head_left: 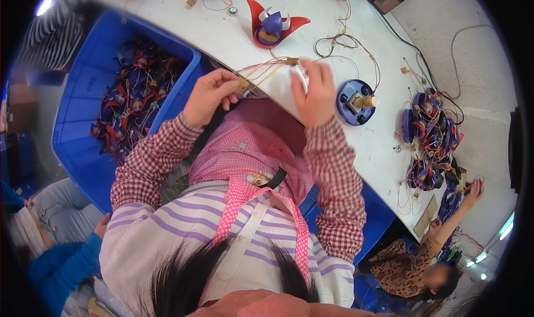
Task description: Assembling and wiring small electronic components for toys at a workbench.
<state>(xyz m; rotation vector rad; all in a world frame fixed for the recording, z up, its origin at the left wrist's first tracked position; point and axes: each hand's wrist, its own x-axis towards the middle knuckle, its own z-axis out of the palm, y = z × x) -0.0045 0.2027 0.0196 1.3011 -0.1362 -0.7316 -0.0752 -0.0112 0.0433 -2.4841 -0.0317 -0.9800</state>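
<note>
In the head view, the left hand (pixel 214 96) had thumb and forefinger clamped on a small tan board (pixel 243 85) at the near edge of the white table (pixel 194 30). The right hand (pixel 316 94) was blurred; its thumb and fingers appeared apart, beside the thin yellow wire (pixel 266 78). Whether it touched the wire could not be told.

Judged from this posture, sound handling called for gripping the board by its edges, leaving the wire slack — never pulling at its joints — and steadying the strands separately.

The horned toy head (pixel 271 29) looked like glossy molded plastic: purple, with pale curved horns and flared red wings. The round blue base (pixel 356 102) lay nearby, a pale knob upright at its middle. A smooth-walled blue bin (pixel 192 55) held a tangled heap of similar parts (pixel 136 97).
</note>
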